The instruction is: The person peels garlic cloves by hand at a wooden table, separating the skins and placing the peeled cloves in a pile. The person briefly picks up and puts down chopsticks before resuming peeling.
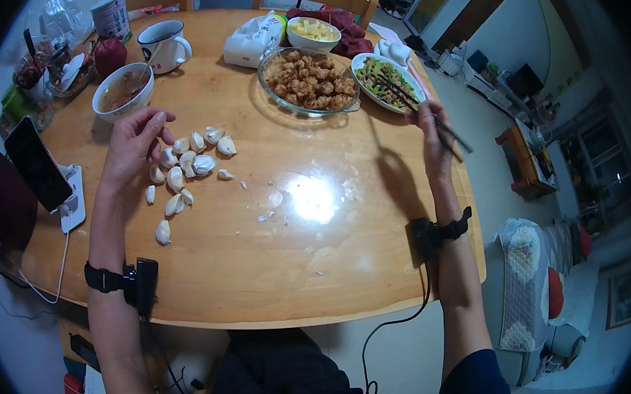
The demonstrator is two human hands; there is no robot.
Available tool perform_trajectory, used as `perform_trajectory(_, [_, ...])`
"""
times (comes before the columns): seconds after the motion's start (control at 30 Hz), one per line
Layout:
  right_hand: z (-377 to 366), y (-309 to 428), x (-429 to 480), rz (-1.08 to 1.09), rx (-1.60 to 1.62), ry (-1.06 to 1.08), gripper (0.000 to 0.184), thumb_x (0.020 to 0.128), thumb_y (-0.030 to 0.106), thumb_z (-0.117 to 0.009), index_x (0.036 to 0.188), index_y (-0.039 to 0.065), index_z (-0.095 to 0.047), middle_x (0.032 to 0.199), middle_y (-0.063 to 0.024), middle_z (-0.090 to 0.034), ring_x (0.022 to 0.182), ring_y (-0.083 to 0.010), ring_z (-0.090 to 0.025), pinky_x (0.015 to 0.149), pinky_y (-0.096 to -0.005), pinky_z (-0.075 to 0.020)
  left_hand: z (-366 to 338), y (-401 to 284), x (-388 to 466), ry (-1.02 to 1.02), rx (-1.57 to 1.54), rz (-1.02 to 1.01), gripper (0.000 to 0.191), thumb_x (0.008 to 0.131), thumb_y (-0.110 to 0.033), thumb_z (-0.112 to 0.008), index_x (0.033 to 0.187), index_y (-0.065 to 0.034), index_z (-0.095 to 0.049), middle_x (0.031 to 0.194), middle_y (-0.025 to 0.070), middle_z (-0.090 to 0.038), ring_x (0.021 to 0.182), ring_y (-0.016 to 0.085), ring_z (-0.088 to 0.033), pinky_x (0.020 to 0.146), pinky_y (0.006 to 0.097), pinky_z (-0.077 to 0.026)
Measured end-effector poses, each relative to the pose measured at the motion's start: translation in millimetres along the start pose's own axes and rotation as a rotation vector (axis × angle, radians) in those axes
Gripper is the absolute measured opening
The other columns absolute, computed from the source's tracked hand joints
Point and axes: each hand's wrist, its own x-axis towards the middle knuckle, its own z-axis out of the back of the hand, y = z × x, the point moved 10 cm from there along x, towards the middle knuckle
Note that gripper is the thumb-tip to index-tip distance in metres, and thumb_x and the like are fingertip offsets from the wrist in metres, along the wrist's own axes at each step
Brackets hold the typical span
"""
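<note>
My right hand (434, 132) grips a pair of dark chopsticks (455, 133) at the table's right side. Their far ends reach into a white oval dish (361, 60) of green vegetables and meat (387, 83). Over the left of the table, my left hand (138, 136) hovers with loosely curled fingers, and I see nothing in it. Just right of and below it lie several garlic cloves (175, 179). A white bowl of brownish soup (122, 91) stands right behind that hand. Left of the oval dish, a glass dish (286, 109) holds browned fried pieces (312, 80).
At the back are an enamel mug (166, 46), a tissue pack (250, 42) and a bowl of yellow chunks (313, 32). A phone (37, 163) leans on a white stand (74, 199) beside a dark red kettle (1, 199) at left. Cables hang from both wrist-strapped devices.
</note>
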Motion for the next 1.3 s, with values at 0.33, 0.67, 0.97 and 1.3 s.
perform_trajectory(0.33, [-37.6, 16.4, -4.8, 0.01, -0.014, 0.206, 0.014, 0.092, 0.014, -0.057, 0.097, 0.001, -0.059, 0.089, -0.0104, -0.061, 0.083, -0.0177, -0.06, 0.075, -0.0273, -0.0482, -2.7, -0.5, -2.5, -0.037, 0.112, -0.012, 0.019, 0.096, -0.02, -0.053, 0.096, -0.004, -0.062, 0.063, -0.0044, -0.051, 0.048, 0.0, -0.039, 0.042, 0.0155, -0.028])
perform_trajectory(0.67, [-57.1, -1.8, -12.2, -0.406, 0.415, 0.226, 0.026, 0.093, 0.014, -0.053, 0.111, -0.005, -0.058, 0.096, -0.0127, -0.063, 0.082, -0.0169, -0.064, 0.073, -0.0279, -0.052, -9.6, -3.9, -1.8, 0.005, 0.15, -0.036, 0.018, 0.095, -0.017, -0.054, 0.095, -0.0021, -0.063, 0.063, -0.0038, -0.053, 0.051, 0.001, -0.042, 0.044, 0.0163, -0.033])
perform_trajectory(0.97, [-60.8, -13.1, -16.6, -0.445, 0.487, 0.189, 0.031, 0.094, 0.017, -0.05, 0.114, -0.007, -0.055, 0.098, -0.0159, -0.063, 0.082, -0.0187, -0.065, 0.075, -0.0293, -0.053, -13.2, -4.8, -3.9, 0.015, 0.157, -0.024, 0.019, 0.096, -0.02, -0.053, 0.096, -0.0038, -0.062, 0.064, -0.0046, -0.053, 0.048, 0.001, -0.041, 0.042, 0.0161, -0.03])
perform_trajectory(1.3, [-52.1, -26.9, -17.9, -0.472, 0.625, 0.148, 0.033, 0.095, 0.019, -0.05, 0.114, -0.008, -0.054, 0.099, -0.0166, -0.063, 0.09, -0.0196, -0.064, 0.085, -0.0298, -0.0523, -14.4, -4.4, -5.3, 0.009, 0.13, 0.001, 0.016, 0.095, -0.017, -0.054, 0.094, -0.0025, -0.062, 0.063, -0.0033, -0.053, 0.049, 0.002, -0.042, 0.043, 0.0166, -0.033])
